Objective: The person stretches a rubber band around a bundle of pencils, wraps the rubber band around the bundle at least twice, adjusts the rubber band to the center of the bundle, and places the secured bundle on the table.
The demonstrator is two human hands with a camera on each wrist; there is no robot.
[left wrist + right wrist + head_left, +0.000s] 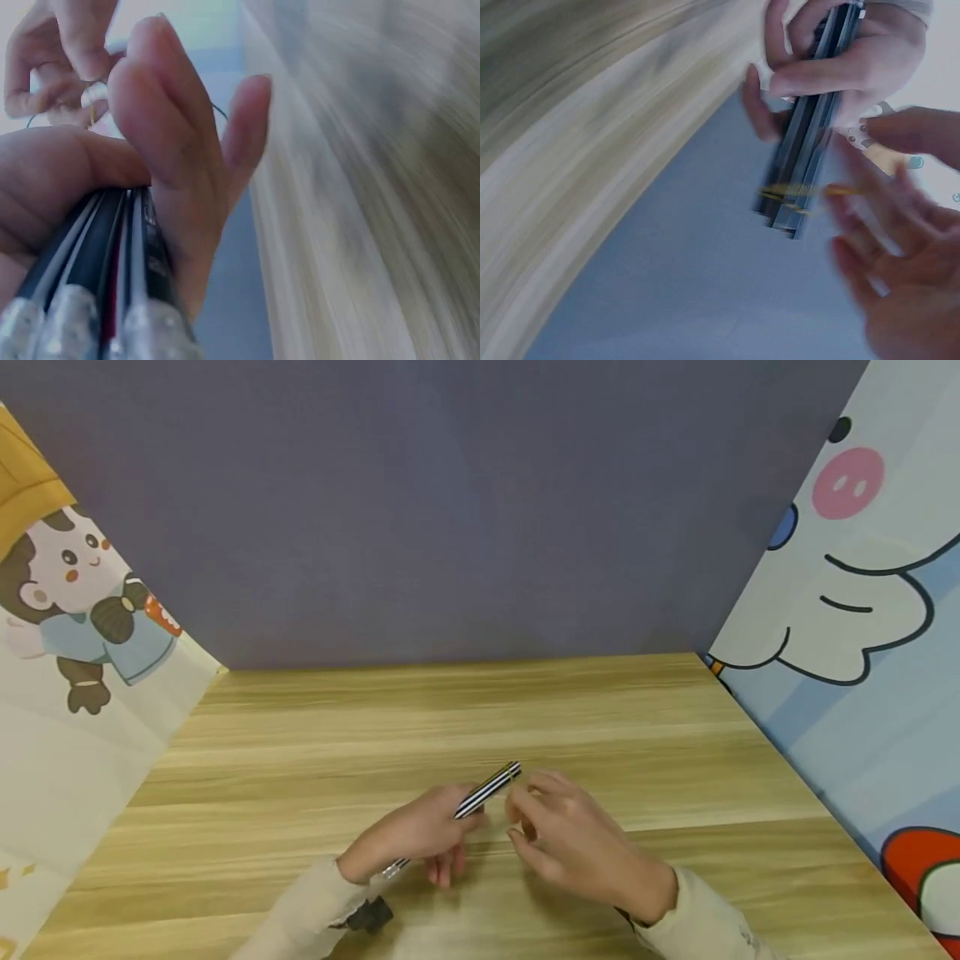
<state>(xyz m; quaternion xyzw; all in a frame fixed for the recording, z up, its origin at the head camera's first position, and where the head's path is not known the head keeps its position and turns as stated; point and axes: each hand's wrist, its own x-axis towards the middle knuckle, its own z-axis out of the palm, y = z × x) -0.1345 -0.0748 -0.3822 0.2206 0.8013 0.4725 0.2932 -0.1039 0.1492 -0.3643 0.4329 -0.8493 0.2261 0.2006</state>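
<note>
My left hand [431,827] grips a bundle of slim black-and-white striped pencils [487,791] above the middle of the table's near half. The pencils slant, with clear, glassy ends [71,326] near the left wrist and the flat ends toward the right hand. A thin yellow rubber band [784,190] loops around the bundle near those flat ends and stretches toward my right fingers. My right hand [573,839], blurred in its own wrist view, is bent close beside the bundle and pinches the band.
Beneath the hands lies a wood-grain table [300,727]. A dark grey panel [465,510] stands behind it. Cartoon-printed walls rise at the left [135,735] and right [862,735]. A small black object [369,916] sits at the left wrist.
</note>
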